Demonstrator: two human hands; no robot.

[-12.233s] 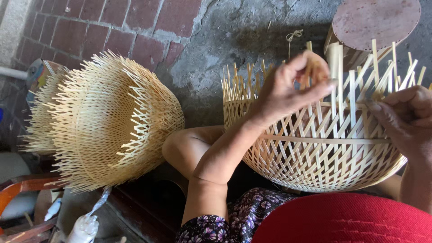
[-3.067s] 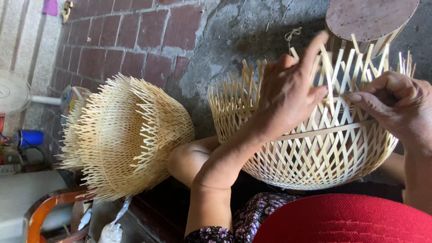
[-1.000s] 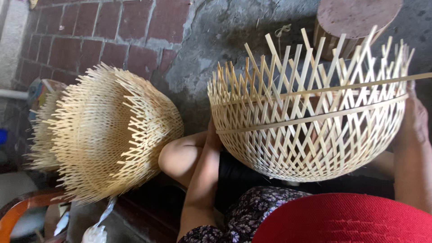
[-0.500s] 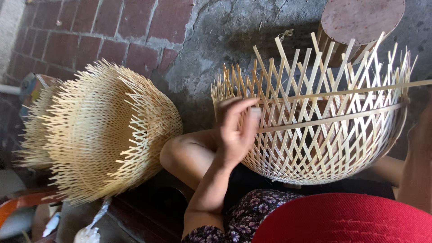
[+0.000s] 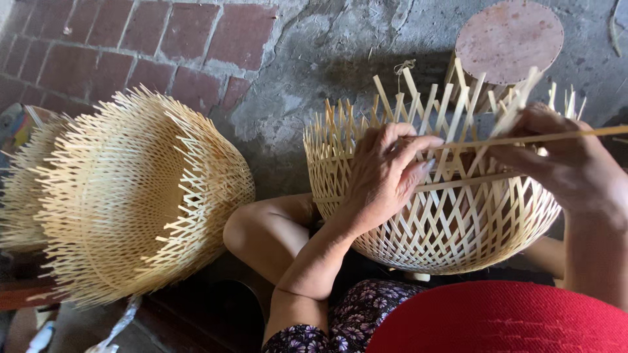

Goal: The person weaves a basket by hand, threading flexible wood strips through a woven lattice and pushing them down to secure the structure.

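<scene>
At the far left a stack of woven bamboo baskets (image 5: 131, 202) lies on its side against the brick floor (image 5: 131, 46), each with loose strip ends bristling round the rim, so by the look of it several have reached that same stage and been set aside. To the right of the stack, resting on the person's lap above a bent knee (image 5: 261, 232), sits the basket in progress (image 5: 451, 222): its rounded lower body is fully woven in an open diagonal lattice, while the upper part is only upright strips (image 5: 425, 108) fanning out loose, with one horizontal band already threaded across and the rim apparently not yet closed. The left hand (image 5: 386, 173) lies over the near side of the basket, fingers curled and pressing a few uprights against that band, wrist bent down from a forearm rising out of the lap. Further right, the right hand (image 5: 562, 163) is closed in a pinch on a long thin bamboo strip (image 5: 582, 135) that runs level across the uprights and out past the frame's right edge. Behind the basket stands a round-topped stool (image 5: 509, 39), and a red brim (image 5: 504, 320) fills the bottom right
</scene>
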